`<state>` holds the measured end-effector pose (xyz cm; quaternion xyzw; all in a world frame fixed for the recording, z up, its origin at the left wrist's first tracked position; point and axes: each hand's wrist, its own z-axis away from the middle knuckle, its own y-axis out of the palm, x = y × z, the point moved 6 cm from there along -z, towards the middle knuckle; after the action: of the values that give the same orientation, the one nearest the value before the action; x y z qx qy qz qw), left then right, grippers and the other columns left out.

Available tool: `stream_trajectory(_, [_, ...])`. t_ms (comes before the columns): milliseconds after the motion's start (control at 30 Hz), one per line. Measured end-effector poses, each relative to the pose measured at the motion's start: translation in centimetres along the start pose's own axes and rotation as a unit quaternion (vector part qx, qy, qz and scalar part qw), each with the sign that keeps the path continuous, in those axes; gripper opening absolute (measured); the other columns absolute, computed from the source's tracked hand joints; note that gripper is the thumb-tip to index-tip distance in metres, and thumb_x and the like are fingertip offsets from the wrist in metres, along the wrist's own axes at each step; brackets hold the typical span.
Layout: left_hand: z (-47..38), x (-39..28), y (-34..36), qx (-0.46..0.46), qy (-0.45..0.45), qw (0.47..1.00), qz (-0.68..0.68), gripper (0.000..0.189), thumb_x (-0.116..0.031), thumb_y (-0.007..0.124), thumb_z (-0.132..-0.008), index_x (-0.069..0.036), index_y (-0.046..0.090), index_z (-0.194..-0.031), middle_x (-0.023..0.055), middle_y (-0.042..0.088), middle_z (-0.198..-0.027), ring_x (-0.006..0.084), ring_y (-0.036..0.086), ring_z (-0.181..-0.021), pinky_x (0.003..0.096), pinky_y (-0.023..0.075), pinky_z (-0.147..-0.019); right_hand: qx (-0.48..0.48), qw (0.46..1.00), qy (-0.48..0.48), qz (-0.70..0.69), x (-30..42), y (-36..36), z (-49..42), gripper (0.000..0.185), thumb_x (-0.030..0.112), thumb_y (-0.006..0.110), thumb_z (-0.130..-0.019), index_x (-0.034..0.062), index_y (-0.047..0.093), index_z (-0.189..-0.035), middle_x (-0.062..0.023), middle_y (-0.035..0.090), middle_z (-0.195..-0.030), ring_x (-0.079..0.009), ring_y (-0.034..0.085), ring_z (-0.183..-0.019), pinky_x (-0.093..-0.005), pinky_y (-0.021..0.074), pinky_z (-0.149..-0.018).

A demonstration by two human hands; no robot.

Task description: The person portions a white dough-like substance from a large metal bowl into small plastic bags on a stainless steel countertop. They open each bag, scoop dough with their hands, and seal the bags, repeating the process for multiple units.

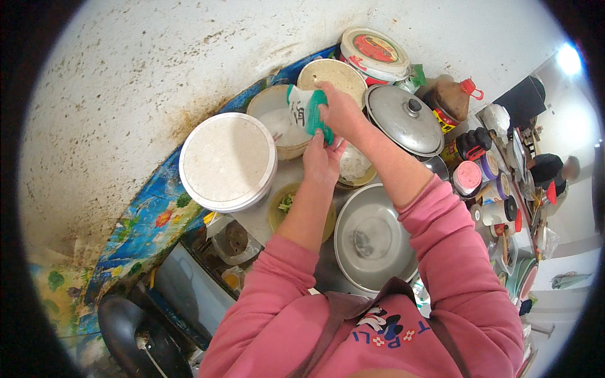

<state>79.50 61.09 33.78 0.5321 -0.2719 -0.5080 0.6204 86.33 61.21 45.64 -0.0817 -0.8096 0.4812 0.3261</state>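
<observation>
A green and white plastic packet (309, 112) is tilted over an open round tub (276, 115) that has white contents in it. My right hand (341, 111) grips the packet's upper end. At its lower edge my left hand (324, 153) holds it too, fingers bent around the plastic. Under and beside my left hand stands a bowl with white contents (353, 165). Below my left forearm, partly hidden, is a yellowish bowl (279, 203) with green chopped pieces. A wide metal basin (373, 236) lies between my forearms, with a little clear liquid or a reflection at its bottom.
A white lidded bucket (228, 160) stands left, against the wall. Behind are a tub with a beige top (331, 78), a red-labelled bucket (375, 52) and a metal-lidded pot (404, 118). Bottles and jars (467, 177) crowd the right. A black wok (137, 330) sits lower left.
</observation>
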Motion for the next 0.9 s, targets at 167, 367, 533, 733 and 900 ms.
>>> stream_trajectory(167, [2.4,0.3,-0.1,0.013,-0.025,0.998,-0.047,0.027,-0.030,0.043,-0.097,-0.010,0.046,-0.116,0.0057,0.054,-0.111,0.0198,0.055,-0.098,0.0406,0.0429,-0.087,0.038,0.997,-0.047,0.044,0.0,0.6,-0.6,0.035,0.007,0.055,-0.081,0.0026,0.053,-0.116,-0.0224,0.063,-0.096,-0.0370,0.062,-0.086,-0.0434,0.0481,-0.077])
stream_trajectory(367, [7.6,0.5,-2.5,-0.022,-0.048,0.992,-0.118,0.036,-0.031,0.045,-0.096,-0.009,0.044,-0.124,0.0072,0.052,-0.114,0.0205,0.055,-0.100,0.0381,0.0465,-0.081,-0.034,0.999,-0.003,-0.001,-1.0,-0.1,-0.5,0.030,0.006,0.053,-0.080,0.0052,0.058,-0.110,-0.0207,0.063,-0.092,-0.0377,0.060,-0.093,-0.0430,0.0482,-0.080])
stream_trajectory(533, [10.1,-0.3,-3.9,-0.024,-0.056,0.988,-0.144,0.038,-0.032,0.044,-0.097,-0.008,0.044,-0.126,0.0075,0.055,-0.115,0.0216,0.056,-0.102,0.0384,0.0478,-0.082,0.051,0.995,-0.029,0.084,-0.3,0.7,0.1,0.030,0.006,0.048,-0.082,0.0060,0.057,-0.111,-0.0196,0.062,-0.096,-0.0361,0.060,-0.092,-0.0437,0.0490,-0.079])
stream_trajectory(733, [11.1,-1.1,-4.1,-0.015,-0.044,0.985,-0.164,0.040,-0.031,0.041,-0.097,-0.007,0.042,-0.130,0.0084,0.053,-0.118,0.0212,0.056,-0.102,0.0373,0.0480,-0.082,0.157,0.958,-0.064,0.232,0.6,1.7,0.3,0.027,0.007,0.044,-0.085,0.0077,0.055,-0.110,-0.0188,0.061,-0.097,-0.0366,0.062,-0.089,-0.0451,0.0503,-0.075])
stream_trajectory(900, [11.5,-1.4,-4.2,-0.009,-0.031,0.985,-0.167,0.039,-0.029,0.040,-0.097,-0.007,0.043,-0.128,0.0078,0.053,-0.117,0.0211,0.056,-0.101,0.0372,0.0473,-0.082,-0.016,0.988,-0.068,0.134,1.2,-0.9,0.1,0.026,0.007,0.046,-0.085,0.0086,0.058,-0.107,-0.0189,0.062,-0.098,-0.0352,0.063,-0.088,-0.0453,0.0509,-0.074])
